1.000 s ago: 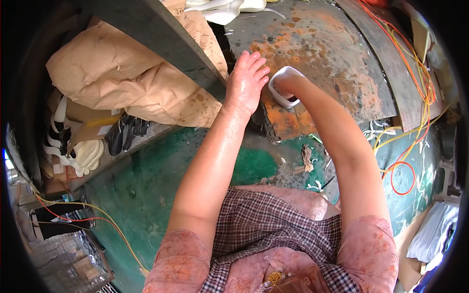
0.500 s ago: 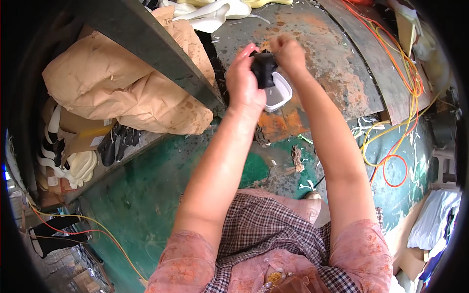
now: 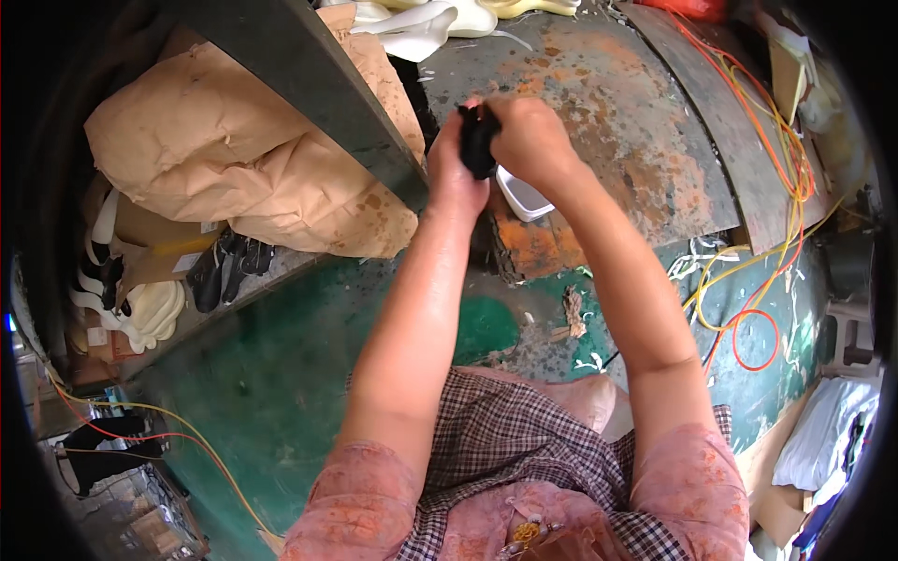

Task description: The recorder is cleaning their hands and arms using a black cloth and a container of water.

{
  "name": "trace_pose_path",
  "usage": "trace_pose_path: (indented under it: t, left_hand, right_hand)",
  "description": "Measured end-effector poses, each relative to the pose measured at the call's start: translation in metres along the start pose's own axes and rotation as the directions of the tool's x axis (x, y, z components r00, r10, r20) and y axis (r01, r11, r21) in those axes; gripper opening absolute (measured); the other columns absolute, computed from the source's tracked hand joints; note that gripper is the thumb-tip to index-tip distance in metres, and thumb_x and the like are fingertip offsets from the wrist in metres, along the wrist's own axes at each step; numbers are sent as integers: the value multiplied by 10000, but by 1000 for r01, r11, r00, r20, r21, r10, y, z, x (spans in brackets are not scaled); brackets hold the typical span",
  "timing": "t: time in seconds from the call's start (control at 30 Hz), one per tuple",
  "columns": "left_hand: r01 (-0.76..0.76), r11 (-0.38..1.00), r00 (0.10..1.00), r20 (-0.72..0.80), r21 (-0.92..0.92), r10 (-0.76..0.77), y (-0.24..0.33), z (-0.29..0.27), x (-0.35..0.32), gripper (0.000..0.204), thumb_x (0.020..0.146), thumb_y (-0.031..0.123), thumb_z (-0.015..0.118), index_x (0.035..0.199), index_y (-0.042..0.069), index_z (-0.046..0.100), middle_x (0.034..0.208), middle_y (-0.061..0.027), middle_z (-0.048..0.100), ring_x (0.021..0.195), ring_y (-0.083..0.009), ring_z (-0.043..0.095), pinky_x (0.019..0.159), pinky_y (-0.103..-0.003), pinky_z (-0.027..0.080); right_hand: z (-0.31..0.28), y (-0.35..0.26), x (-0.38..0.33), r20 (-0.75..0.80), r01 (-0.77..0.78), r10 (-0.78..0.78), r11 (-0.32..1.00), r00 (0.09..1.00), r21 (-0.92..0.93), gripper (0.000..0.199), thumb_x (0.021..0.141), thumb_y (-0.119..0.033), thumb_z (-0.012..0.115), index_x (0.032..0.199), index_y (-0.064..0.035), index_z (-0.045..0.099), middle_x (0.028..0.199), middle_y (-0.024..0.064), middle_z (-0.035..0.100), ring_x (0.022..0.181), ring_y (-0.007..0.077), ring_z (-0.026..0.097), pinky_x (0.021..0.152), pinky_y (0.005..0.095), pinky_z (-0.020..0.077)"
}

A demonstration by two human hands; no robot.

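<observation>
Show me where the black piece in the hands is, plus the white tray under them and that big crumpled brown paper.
black piece (image 3: 478, 140), head view, on its dark middle between both hands.
white tray (image 3: 524, 198), head view, on its inner floor.
crumpled brown paper (image 3: 215, 159), head view, on its creased middle.

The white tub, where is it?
In the head view, the white tub sits on the rusty table just below the right hand, partly hidden by it.
</observation>
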State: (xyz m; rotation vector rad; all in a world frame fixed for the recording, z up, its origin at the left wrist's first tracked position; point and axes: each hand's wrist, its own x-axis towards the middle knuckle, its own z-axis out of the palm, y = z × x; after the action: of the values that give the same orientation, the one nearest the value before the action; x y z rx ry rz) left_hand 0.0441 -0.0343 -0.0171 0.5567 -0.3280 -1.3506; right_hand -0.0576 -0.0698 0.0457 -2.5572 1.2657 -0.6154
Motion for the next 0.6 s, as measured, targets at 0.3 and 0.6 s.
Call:
trace_pose_path:
  t: [0.3, 0.6]
  left_hand:
    - [-65, 968, 997, 35, -242, 76, -17, 51, -12, 342, 938, 308, 463, 1208, 107, 520, 1247, -66, 528, 1198, -184, 473, 1046, -381, 365]
    - [-308, 758, 947, 260, 575, 188, -75, 78, -89, 534, 838, 73, 571, 1320, -28, 364, 1285, -108, 450, 1175, -187, 433, 1016, -303, 328]
  right_hand:
    - [23, 8, 8, -58, 95, 78, -890, 995, 446, 891, 838, -711, 386, 1427, -61, 227, 1452, 313, 186, 1320, 526, 212, 1076, 605, 248]
    - [8, 62, 39, -131, 355, 334, -802, 933, 480, 886, 819, -743, 373, 1322, -14, 345, 1427, 291, 269, 1290, 497, 288, 1052, 616, 262]
